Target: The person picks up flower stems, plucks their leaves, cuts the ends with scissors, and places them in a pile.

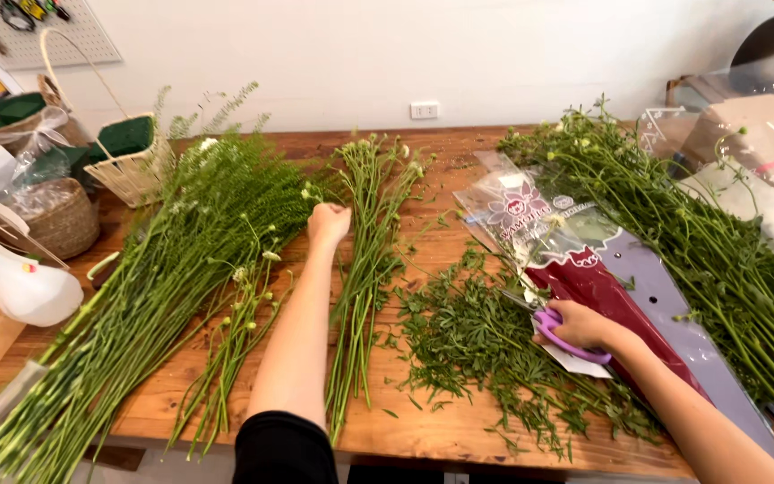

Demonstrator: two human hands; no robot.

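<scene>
My left hand [328, 222] reaches far across the wooden table [432, 428], fingers closed, resting between a big bundle of feathery green stems [181, 260] and a thinner bunch of long stems [365, 260]. Whether it grips a stem I cannot tell. My right hand [575, 324] holds purple-handled scissors [555, 336], blades pointing left over a heap of cut green leaves [477, 345]. It lies on a maroon and clear plastic flower sleeve [602, 269].
A large pile of green flower stems [700, 233] covers the right side. At left stand a white spray bottle [20, 282], wicker baskets [60, 215] and a white basket with green foam [127, 152]. Cellophane-wrapped items [754, 134] sit at far right.
</scene>
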